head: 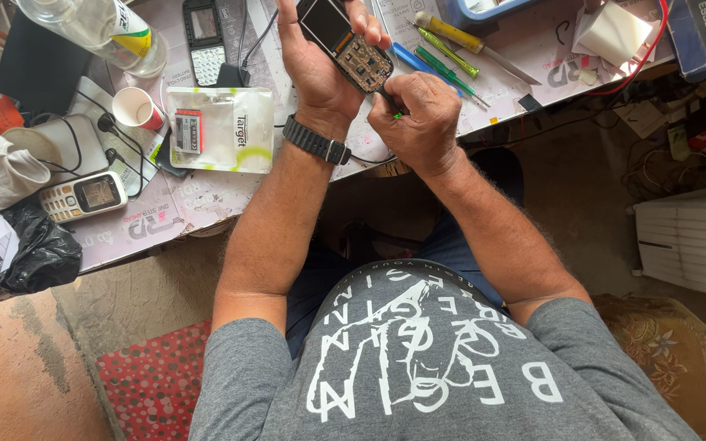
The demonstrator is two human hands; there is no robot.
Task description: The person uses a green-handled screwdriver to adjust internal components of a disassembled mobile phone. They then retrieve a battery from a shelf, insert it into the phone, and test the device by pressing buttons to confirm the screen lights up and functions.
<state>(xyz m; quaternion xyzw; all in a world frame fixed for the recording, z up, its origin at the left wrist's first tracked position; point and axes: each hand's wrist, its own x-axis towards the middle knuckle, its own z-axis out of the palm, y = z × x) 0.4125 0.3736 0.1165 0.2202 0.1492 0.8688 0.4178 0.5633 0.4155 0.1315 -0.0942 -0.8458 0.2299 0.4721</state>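
The left hand [320, 69] grips the opened phone [346, 45], its long axis slanting away; the right hand [420, 118], just beside its lower end, pinches a thin tool [391, 104] at the board

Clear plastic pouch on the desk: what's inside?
The clear plastic pouch holds a small red-and-white rectangular pack, probably a battery. A printed label covers its right side; anything behind isn't visible.

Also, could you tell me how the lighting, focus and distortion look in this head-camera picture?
Head view: even daylight, soft shadows only; the left hand, the opened phone and the right hand are sharp; mild glare on the plastic bottle; wide-angle lens bends the desk edge and stretches the corners.
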